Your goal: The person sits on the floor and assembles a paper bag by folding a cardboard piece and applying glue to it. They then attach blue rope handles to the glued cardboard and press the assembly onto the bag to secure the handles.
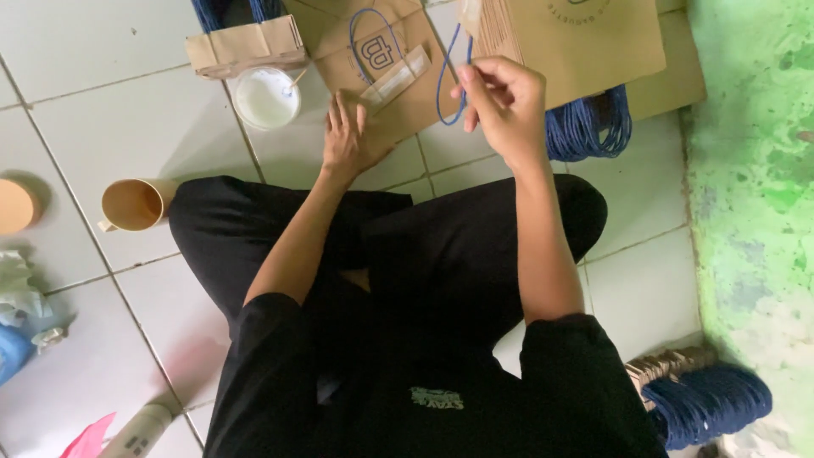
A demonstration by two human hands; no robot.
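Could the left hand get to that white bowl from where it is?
Probably yes. The left hand rests flat on the paper bag, and the bowl sits just beside it on the tiled floor, with nothing lying between them. A stick leans in the bowl.

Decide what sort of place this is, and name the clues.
Probably an informal home workshop for making paper bags, worked on the floor: brown paper bags, bundles of blue cord handles, and a cup of white glue on tiles.
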